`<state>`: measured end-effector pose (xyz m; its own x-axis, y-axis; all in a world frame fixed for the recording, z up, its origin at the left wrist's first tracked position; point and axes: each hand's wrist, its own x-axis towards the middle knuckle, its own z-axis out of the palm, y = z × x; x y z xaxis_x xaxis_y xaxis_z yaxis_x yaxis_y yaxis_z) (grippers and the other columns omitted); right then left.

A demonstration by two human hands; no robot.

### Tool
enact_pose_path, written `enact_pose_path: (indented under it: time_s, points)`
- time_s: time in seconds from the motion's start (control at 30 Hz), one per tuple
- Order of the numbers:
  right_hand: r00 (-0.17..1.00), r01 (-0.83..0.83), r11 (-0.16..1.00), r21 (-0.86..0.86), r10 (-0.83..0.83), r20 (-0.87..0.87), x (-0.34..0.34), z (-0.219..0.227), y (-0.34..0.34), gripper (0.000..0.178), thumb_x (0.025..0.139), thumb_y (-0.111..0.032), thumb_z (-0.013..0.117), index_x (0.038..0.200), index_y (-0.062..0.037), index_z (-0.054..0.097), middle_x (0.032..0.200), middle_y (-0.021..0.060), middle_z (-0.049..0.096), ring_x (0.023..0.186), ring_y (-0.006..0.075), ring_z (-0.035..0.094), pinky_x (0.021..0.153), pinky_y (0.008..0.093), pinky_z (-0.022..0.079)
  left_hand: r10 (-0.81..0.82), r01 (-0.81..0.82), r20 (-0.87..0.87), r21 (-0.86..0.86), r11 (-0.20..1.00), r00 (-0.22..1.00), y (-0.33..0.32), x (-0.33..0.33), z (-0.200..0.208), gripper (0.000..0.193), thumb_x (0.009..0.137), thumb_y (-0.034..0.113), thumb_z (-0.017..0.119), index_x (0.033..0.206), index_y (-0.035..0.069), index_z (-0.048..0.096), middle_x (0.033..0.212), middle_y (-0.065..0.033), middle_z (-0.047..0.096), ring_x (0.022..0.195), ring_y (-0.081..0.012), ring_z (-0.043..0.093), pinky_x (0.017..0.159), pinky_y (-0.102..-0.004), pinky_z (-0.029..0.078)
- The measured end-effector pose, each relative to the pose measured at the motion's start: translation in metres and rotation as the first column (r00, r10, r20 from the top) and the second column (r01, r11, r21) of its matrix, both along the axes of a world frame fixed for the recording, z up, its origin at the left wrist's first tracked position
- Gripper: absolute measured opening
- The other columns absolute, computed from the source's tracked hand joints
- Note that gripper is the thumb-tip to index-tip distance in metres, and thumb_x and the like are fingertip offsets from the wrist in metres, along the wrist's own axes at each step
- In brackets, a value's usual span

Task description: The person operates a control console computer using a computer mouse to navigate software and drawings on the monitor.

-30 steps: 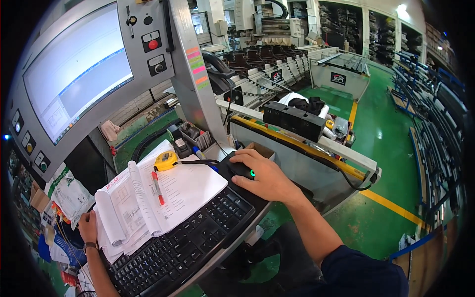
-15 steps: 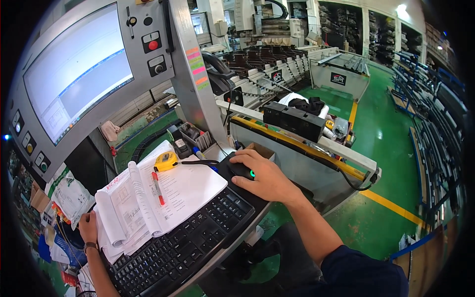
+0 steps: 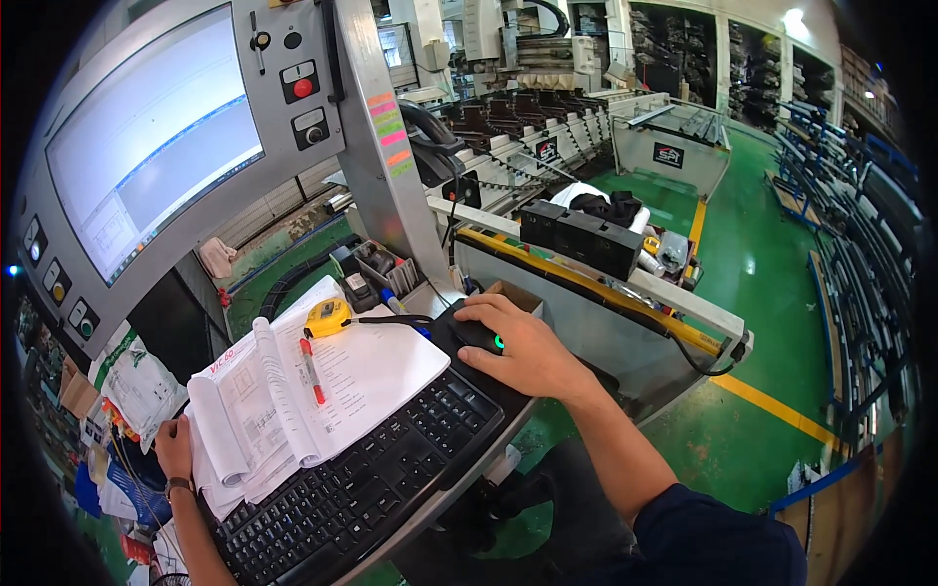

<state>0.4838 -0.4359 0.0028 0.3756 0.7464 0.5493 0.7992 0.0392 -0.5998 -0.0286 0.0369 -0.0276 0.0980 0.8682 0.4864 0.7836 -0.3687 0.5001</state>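
My right hand (image 3: 518, 347) is curled over a black computer mouse (image 3: 475, 333) with a green light, at the right end of the desk. At the left edge of the papers is my left hand (image 3: 174, 451), a band on its wrist; its fingers are mostly hidden. Between the hands lie printed sheets (image 3: 391, 363) with curled pages, covering part of a black keyboard (image 3: 362, 493). On the sheets rest a red marker (image 3: 312, 372) and a yellow tape measure (image 3: 327, 316) with a black strap.
A control panel with a lit screen (image 3: 156, 137) and a red button (image 3: 302, 88) stands at left. Behind the papers is a tray of small tools (image 3: 379, 266). A machine rail with a yellow strip (image 3: 674, 337) runs to the right. Racks of metal profiles (image 3: 860, 293) line the far right.
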Motion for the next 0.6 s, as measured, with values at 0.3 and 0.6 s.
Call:
enact_pose_path:
  time_s: [0.3, 0.6]
  points:
    - [1.000, 0.003, 1.000, -0.007, -0.003, 0.003, 0.0004, -0.0006, 0.0001, 0.050, 0.099, -0.034, 0.074, 0.140, -0.0075, 0.065, 0.152, 0.0182, 0.058, 0.131, 0.0429, 0.063, 0.112, 0.0498, 0.050, -0.018, 0.019, -0.013, 0.026, 0.999, 1.000, 0.0036, -0.0022, -0.0014, 0.045, 0.102, 0.044, 0.073, 0.111, 0.000, 0.078, 0.105, -0.0178, 0.080, 0.097, -0.0308, 0.076, 0.091, -0.0421, 0.056]
    - [1.000, 0.001, 1.000, -0.016, -0.001, 0.002, 0.0002, 0.0002, -0.0003, 0.050, 0.099, -0.034, 0.074, 0.141, -0.0077, 0.064, 0.152, 0.0181, 0.058, 0.132, 0.0431, 0.062, 0.112, 0.0497, 0.050, -0.025, 0.025, 0.001, 0.038, 0.999, 1.000, 0.0016, -0.0013, -0.0020, 0.045, 0.102, 0.044, 0.073, 0.111, 0.000, 0.078, 0.105, -0.0176, 0.081, 0.097, -0.0304, 0.076, 0.092, -0.0416, 0.057]
